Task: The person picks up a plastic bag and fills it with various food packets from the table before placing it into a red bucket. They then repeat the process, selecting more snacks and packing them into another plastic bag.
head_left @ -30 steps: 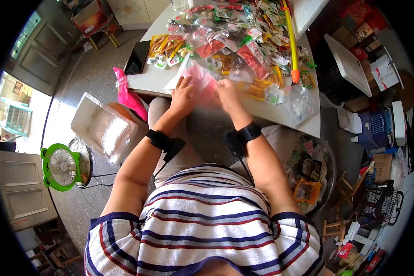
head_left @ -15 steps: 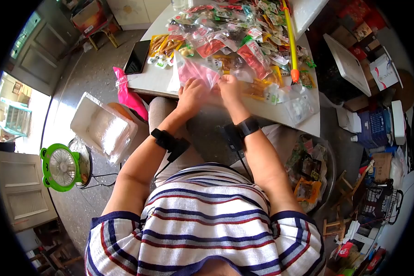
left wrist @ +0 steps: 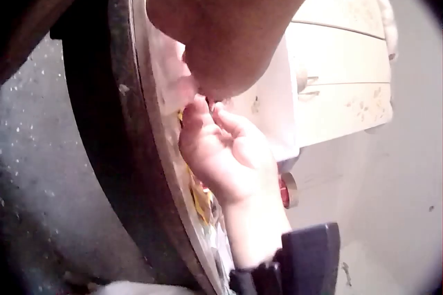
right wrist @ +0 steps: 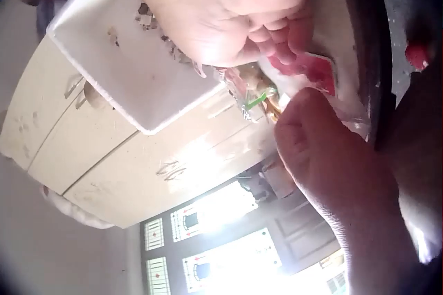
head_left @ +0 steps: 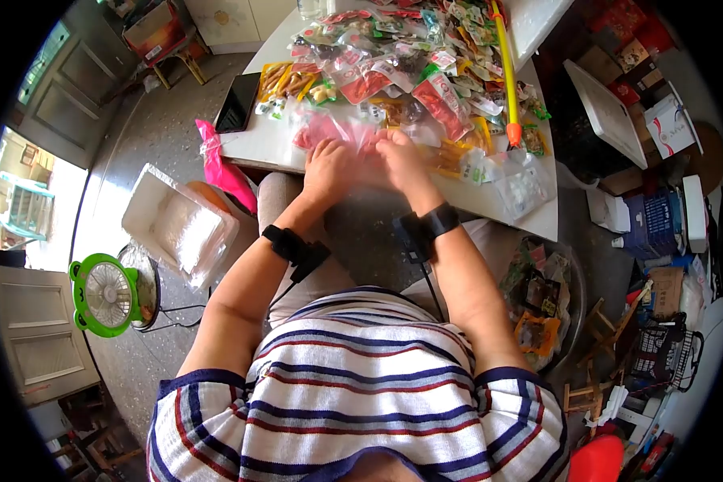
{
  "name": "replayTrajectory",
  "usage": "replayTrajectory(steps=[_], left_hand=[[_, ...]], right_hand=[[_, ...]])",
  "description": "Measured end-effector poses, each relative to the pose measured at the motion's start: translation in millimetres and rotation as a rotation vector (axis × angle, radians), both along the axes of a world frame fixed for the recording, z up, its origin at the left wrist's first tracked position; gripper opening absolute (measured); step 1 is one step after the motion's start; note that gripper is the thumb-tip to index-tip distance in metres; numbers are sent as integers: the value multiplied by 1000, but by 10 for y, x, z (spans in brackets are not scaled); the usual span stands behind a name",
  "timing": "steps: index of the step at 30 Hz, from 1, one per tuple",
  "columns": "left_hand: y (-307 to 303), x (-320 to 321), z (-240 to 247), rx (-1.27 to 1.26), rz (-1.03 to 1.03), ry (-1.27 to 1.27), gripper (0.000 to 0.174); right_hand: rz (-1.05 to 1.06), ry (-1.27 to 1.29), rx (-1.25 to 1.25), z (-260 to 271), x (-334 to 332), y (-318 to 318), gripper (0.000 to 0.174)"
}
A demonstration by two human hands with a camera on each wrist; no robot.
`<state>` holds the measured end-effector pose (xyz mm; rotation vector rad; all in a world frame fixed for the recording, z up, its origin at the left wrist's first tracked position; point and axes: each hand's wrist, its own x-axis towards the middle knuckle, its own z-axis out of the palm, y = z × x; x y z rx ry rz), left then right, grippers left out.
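A clear plastic bag with pink on it [head_left: 321,131] lies at the table's near edge, its right side bunched between the two hands. The left hand [head_left: 328,170] grips its near edge, fingers bent over the plastic. Thumb and forefinger of the right hand [head_left: 406,167] pinch the bag's right part, slightly blurred. In the left wrist view the right hand [left wrist: 228,153] has its fingertips together close to the left hand [left wrist: 214,25]. Pink plastic [right wrist: 315,72] shows between the right hand [right wrist: 228,15] and the curled left hand [right wrist: 325,146] in the right wrist view.
Many small food packets [head_left: 377,48] cover the table's far part, with a yellow stick [head_left: 508,72] at the right. A phone [head_left: 238,103] and pink plastic [head_left: 225,173] lie left. A foam box [head_left: 165,213] and green fan [head_left: 104,295] stand lower left; a packet-filled basin [head_left: 542,305] is right.
The left hand has moved slightly down and right from a second ago, and the bag's raised white corner has sunk lower. A red rounded thing has appeared at the lower right.
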<state>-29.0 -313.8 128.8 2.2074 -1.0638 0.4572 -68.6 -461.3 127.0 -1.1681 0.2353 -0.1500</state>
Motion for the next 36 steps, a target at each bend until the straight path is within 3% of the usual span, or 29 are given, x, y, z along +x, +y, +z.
replayTrajectory(steps=[2, 3, 6, 8, 10, 11, 14, 15, 19, 22, 23, 24, 26, 27, 31, 33, 36], left_hand=[[36, 42, -98, 99, 5, 91, 13], [35, 16, 2, 63, 27, 17, 17], [-85, 196, 93, -117, 63, 448, 22], [-211, 466, 1, -291, 102, 513, 29], [-344, 715, -4, -432, 41, 915, 30], [-398, 799, -3, -467, -15, 801, 31], [-522, 910, 226, -631, -68, 1134, 27], [-531, 954, 242, -631, -89, 1129, 23], [-491, 759, 442, -557, 67, 644, 12], [-376, 372, 712, -344, -28, -24, 9], [-394, 336, 660, -363, -140, -116, 4], [-394, 230, 639, -172, -104, -158, 6], [-378, -39, 582, -56, -258, -192, 13], [-377, -153, 566, -42, -287, -229, 16], [-414, -289, 278, -59, -444, -180, 22], [-375, -371, 308, -136, -511, -88, 22], [-222, -441, 357, -144, -211, -16, 21]], right_hand=[[-74, 14, -51, 10, -16, 13, 14], [-108, 24, -75, 12, -38, 34, 12], [-165, 43, -124, 68, -79, 20, 14], [-216, -16, -111, 30, -66, 4, 15], [-248, -12, -113, 77, -91, 22, 17], [-255, 24, -121, 146, -130, 47, 18], [-283, 59, -150, 185, -183, 73, 19], [-286, 72, -152, 188, -196, 71, 19], [-279, -10, -169, 133, -210, -9, 20], [-316, -70, -135, 263, -214, -15, 17], [-288, -78, -106, 312, -206, 1, 31], [-223, -205, -57, 389, -200, 32, 31], [-86, -459, 42, 512, -187, 98, 31], [18, -347, 54, 469, -257, 34, 27], [-141, -37, 257, 279, -402, 11, 22], [-196, -102, 227, 247, -443, -37, 22], [-283, -208, 256, 319, -532, -41, 23]])
